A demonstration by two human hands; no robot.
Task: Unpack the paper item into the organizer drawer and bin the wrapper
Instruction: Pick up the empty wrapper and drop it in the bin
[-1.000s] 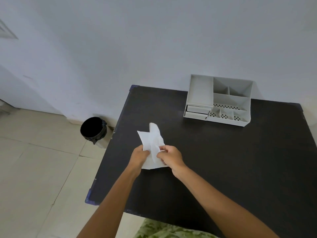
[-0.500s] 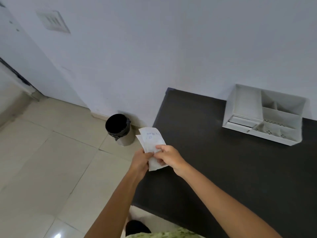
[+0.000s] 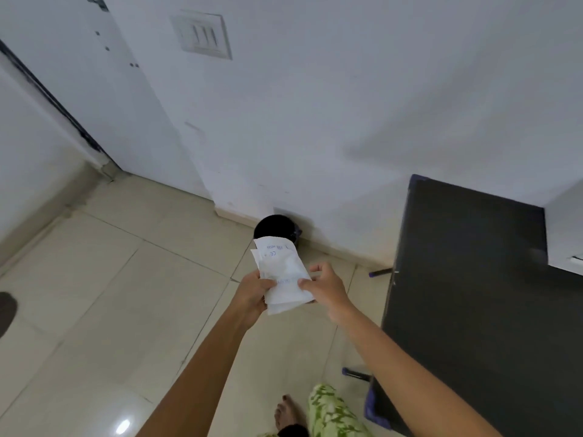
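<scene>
A white paper wrapper [image 3: 280, 272] with faint blue print is held out over the floor, left of the table. My left hand [image 3: 252, 294] pinches its lower left edge. My right hand [image 3: 325, 287] touches its right edge with thumb and fingertips, the fingers loosely spread. The wrapper's top edge overlaps the near rim of a small black bin [image 3: 276, 227] that stands on the floor against the wall. Only a white corner of the organizer [image 3: 564, 231] shows at the right frame edge, on the black table [image 3: 467, 294].
Beige floor tiles [image 3: 126, 294] spread to the left. A white wall carries a switch plate [image 3: 202, 34], and a door [image 3: 104, 89] stands at left. My foot [image 3: 285, 411] and a green patterned trouser leg [image 3: 334, 411] are below. A dark object [image 3: 6, 310] sits at the left edge.
The view has swung left, away from the table toward the bin. Both hands have carried the wrapper off the table edge to just in front of the bin.
</scene>
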